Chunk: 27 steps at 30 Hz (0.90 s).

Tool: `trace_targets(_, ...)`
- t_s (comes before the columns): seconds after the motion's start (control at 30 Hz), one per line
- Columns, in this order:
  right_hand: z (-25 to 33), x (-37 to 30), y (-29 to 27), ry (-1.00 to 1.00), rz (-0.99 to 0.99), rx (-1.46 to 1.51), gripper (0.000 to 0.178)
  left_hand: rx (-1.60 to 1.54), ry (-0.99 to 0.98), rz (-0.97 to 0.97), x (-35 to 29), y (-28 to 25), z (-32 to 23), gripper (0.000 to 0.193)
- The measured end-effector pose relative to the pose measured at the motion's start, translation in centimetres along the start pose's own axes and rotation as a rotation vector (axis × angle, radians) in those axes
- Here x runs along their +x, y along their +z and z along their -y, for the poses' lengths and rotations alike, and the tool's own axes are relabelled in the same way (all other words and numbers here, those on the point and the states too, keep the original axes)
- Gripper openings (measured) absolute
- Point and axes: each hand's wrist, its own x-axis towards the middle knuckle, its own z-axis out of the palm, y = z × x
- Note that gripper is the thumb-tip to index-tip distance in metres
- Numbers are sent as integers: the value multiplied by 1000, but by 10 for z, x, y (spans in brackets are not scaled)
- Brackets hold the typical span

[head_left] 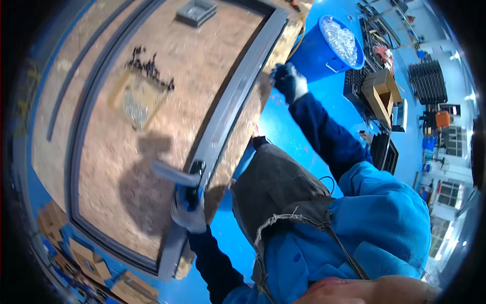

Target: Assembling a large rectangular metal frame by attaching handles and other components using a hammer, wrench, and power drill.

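Observation:
My left hand (188, 215), in a white glove with a dark palm, is closed around a hand tool (174, 173) with a long grey part and a blue-and-black body. The tool is over the near rail of a dark grey rectangular frame (230, 104), which lies flat on a wooden worktop (202, 55). Beyond the worktop's edge, my right hand (291, 83) wears a similar glove and has its fingers curled in. What it may hold is hidden. Inside the frame are a shallow box of small metal pieces (135, 105) and a heap of black screw-like pieces (149, 68).
A grey tray (196, 12) sits at the frame's far end. Past my right hand stands a blue bin (316, 50) filled with clear plastic. Cardboard boxes (382, 93) and black crates are to the right. More open boxes (88, 258) lie below the worktop at lower left.

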Motion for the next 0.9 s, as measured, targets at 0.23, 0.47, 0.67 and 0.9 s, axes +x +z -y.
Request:
trace_targets(0.23,50,263,-139,58,261,75,49,127,90,140,13,-16,-14,41)
trace_targets(0.47,64,306,-146,-20,111,-235,41,444,-106,94,0,-20,-39,55)
trace_targets(0.67,108,386,-166,-225,215,-758,34,560,-479,307,-26,-30,-33,68)
trace_targets(0.9,174,459,-172,-521,324,-1299,25,602,-391,316,-19,-19,-39,67)
